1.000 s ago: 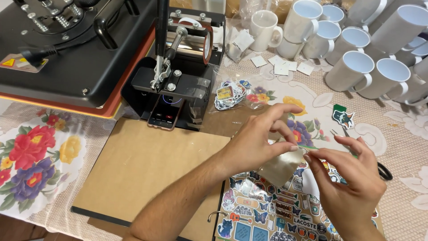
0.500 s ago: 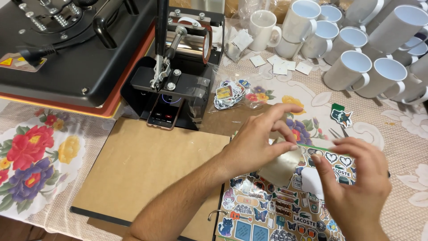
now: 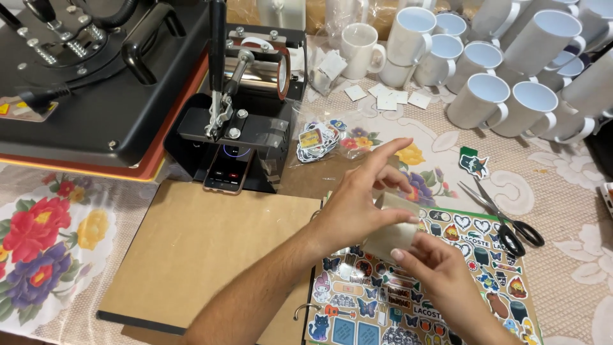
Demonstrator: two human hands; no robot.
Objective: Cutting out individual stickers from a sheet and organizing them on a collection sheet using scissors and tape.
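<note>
My left hand and my right hand meet over a sheet of colourful stickers in a ring binder. Between their fingertips they pinch a curled piece of pale, translucent backing film, the left hand from above and the right hand from below. The left index finger points out towards the mugs. Part of the sticker sheet is hidden under both hands.
A black mug heat press and a larger flat press stand at the back left. A brown board lies on the floral tablecloth. Several white mugs crowd the back right. Scissors and a loose sticker pile lie nearby.
My right hand has moved left and under the film, closer to my left hand. The film has curled up, uncovering more of the sticker sheet on the right.
</note>
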